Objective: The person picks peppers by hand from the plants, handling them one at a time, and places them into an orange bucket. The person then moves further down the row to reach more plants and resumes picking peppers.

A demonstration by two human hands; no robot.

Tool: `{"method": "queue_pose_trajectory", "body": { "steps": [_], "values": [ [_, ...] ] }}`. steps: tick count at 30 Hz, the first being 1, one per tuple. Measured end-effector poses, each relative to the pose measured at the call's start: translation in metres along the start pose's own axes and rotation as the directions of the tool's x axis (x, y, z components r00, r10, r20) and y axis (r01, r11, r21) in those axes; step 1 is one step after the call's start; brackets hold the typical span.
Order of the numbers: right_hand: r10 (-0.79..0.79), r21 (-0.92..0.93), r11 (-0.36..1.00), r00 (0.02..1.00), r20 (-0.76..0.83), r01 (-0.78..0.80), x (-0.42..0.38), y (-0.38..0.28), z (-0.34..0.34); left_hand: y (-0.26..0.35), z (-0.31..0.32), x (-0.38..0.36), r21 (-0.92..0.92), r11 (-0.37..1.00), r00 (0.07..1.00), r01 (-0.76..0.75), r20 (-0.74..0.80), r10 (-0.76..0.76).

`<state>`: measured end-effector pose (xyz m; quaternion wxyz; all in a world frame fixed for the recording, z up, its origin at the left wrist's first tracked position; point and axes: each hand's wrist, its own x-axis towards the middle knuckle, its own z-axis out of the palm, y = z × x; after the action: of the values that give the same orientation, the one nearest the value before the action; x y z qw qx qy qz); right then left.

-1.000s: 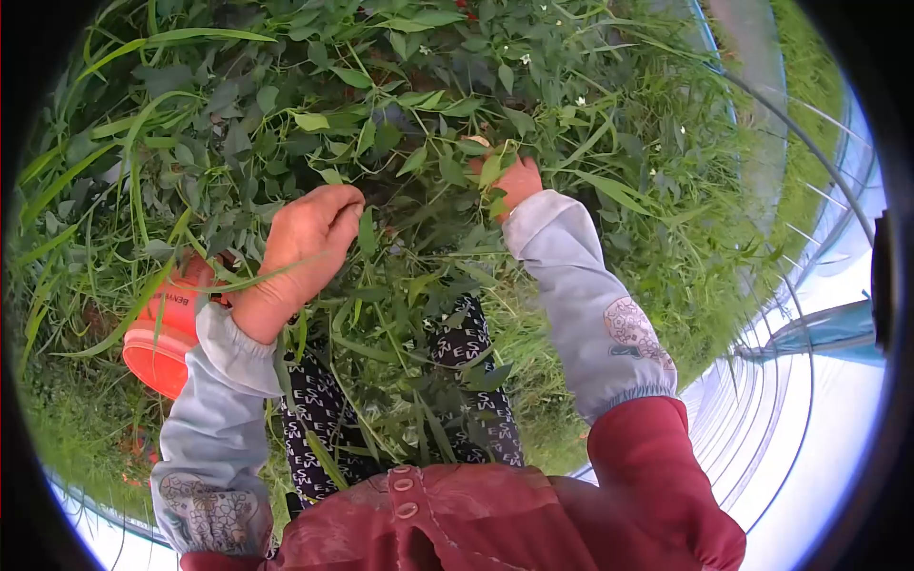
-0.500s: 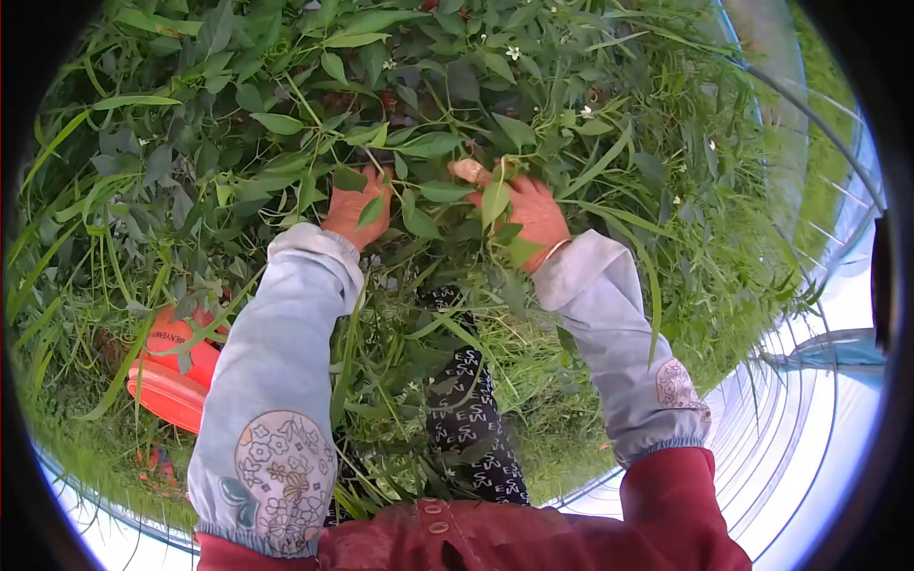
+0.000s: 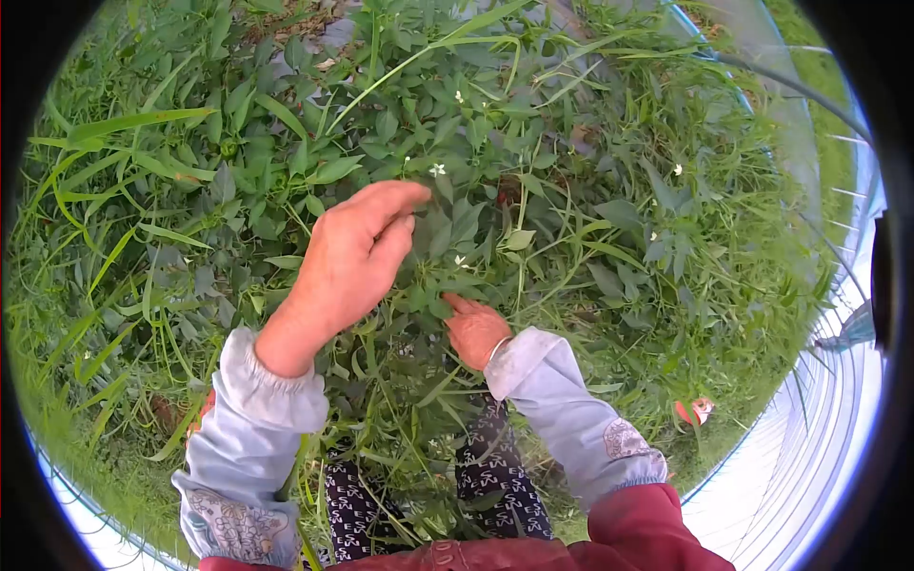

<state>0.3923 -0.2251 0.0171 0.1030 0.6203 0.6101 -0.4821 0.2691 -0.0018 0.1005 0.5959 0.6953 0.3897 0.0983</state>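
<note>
My left hand (image 3: 347, 257) is raised above the leafy plants, back of the hand up, fingers curved to the right. A gap shows between thumb and forefinger, with nothing visible in it. Lower and to the right, my right hand (image 3: 478, 335) reaches into the foliage of a pepper plant (image 3: 447, 233) with small white flowers (image 3: 437, 170). Its forefinger touches the leaves and the other fingers are curled. Leaves hide the fingertips, so whatever they grip does not show. Something dark red (image 3: 511, 190) lies deep among the stems.
Long grass blades (image 3: 133, 124) grow among the plants. On the right are a curved dark pole (image 3: 790, 88) and a white sheet (image 3: 809, 428). A red-and-white object (image 3: 695, 411) lies in the grass at right. Patterned trouser legs (image 3: 495, 466) stand amid the greenery.
My left hand has come up out of the leaves. My right hand has moved down and left. The view has shifted, and the orange container at left is now mostly hidden behind my sleeve.
</note>
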Motion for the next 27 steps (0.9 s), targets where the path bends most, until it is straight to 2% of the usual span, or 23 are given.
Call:
{"method": "queue_pose_trajectory", "body": {
  "steps": [1,2,4,5,6,7,9,10,12,13,14,15,16,17,18,19,20,21,22,24,25,26,27],
  "values": [
    [0.032,-0.014,0.999,0.986,0.165,-0.03,0.0,-0.012,-0.011,-0.005,0.01,0.023,0.19,0.977,0.995,-0.091,-0.01,0.095],
    [0.038,-0.02,0.999,0.987,0.158,-0.035,0.003,-0.016,-0.006,-0.018,0.026,0.046,0.371,0.912,0.982,-0.175,-0.007,0.191],
    [0.071,0.131,0.987,0.988,0.141,-0.089,0.004,-0.029,0.014,-0.048,0.059,0.077,0.598,0.742,0.931,-0.304,0.022,0.363],
    [0.077,0.137,0.986,0.988,0.136,-0.096,0.007,-0.036,0.015,-0.051,0.064,0.08,0.596,0.74,0.929,-0.312,0.031,0.368],
    [0.078,0.171,0.98,0.986,0.145,-0.103,0.009,-0.042,0.016,-0.055,0.067,0.082,0.646,0.717,0.965,-0.264,0.17,0.202],
    [0.079,0.209,0.972,0.985,0.155,-0.111,0.011,-0.047,0.017,-0.06,0.071,0.083,0.699,0.679,0.956,-0.227,0.293,0.017],
    [0.084,0.261,0.958,0.986,0.142,-0.119,0.014,-0.052,0.023,-0.092,0.07,0.073,0.804,0.512,0.926,-0.303,0.375,-0.041],
    [0.081,0.302,0.946,0.988,0.131,-0.118,0.015,-0.053,0.024,-0.106,0.064,0.064,0.814,0.486,0.93,-0.32,0.367,-0.003],
    [0.105,0.297,0.946,0.99,0.096,-0.129,0.014,-0.055,0.025,-0.113,0.041,0.046,0.794,0.514,0.938,-0.324,0.342,0.063],
    [0.141,0.284,0.947,0.989,0.042,-0.147,0.013,-0.054,0.023,-0.109,0.031,0.038,0.812,0.516,0.941,-0.271,0.336,-0.034],
    [0.176,0.267,0.949,0.984,-0.011,-0.167,0.012,-0.053,0.02,-0.117,0.029,0.03,0.812,0.512,0.937,-0.281,0.347,-0.037],
    [0.179,0.277,0.946,0.984,-0.013,-0.168,0.01,-0.051,0.012,-0.129,0.026,0.022,0.769,0.613,0.951,-0.179,0.296,-0.093],
    [0.24,0.39,0.907,0.955,-0.176,-0.157,0.007,-0.051,0.002,-0.14,0.021,0.014,0.713,0.698,0.955,-0.072,0.251,-0.158],
    [0.312,0.495,0.86,0.894,-0.323,-0.121,0.006,-0.053,-0.004,-0.137,0.014,0.007,0.718,0.685,0.957,-0.122,0.268,-0.11],
    [0.313,0.503,0.856,0.892,-0.325,-0.117,0.008,-0.053,-0.006,-0.137,0.015,0.003,0.723,0.679,0.956,-0.126,0.272,-0.112],
    [0.43,0.801,0.599,0.839,-0.334,0.012,0.01,-0.053,-0.008,-0.137,0.016,0.001,0.703,0.705,0.959,-0.095,0.253,-0.123],
    [0.538,0.952,0.249,0.792,-0.289,0.178,0.014,-0.054,-0.009,-0.139,0.017,0.0,0.683,0.728,0.963,-0.064,0.235,-0.136],
    [0.601,0.935,0.182,0.719,-0.35,0.303,0.024,-0.055,0.0,-0.15,0.02,-0.001,0.617,0.787,0.941,-0.006,0.27,-0.204],
    [0.6,0.936,0.172,0.721,-0.348,0.308,0.029,-0.057,0.003,-0.156,0.022,-0.005,0.626,0.78,0.94,-0.006,0.27,-0.209],
    [0.573,0.899,0.284,0.694,-0.437,0.332,0.03,-0.063,-0.011,-0.141,0.032,-0.009,0.712,0.584,0.889,-0.391,0.457,0.037],
    [0.542,0.891,0.369,0.717,-0.438,0.265,0.028,-0.066,-0.018,-0.148,0.035,-0.018,0.601,0.655,0.876,-0.457,0.43,0.217],
    [0.542,0.893,0.362,0.718,-0.436,0.269,0.03,-0.068,-0.017,-0.154,0.035,-0.025,0.605,0.651,0.875,-0.458,0.434,0.212],
    [0.487,0.832,0.504,0.72,-0.495,0.231,0.033,-0.069,-0.017,-0.159,0.035,-0.03,0.668,0.619,0.881,-0.413,0.466,0.086]
  ]
}}
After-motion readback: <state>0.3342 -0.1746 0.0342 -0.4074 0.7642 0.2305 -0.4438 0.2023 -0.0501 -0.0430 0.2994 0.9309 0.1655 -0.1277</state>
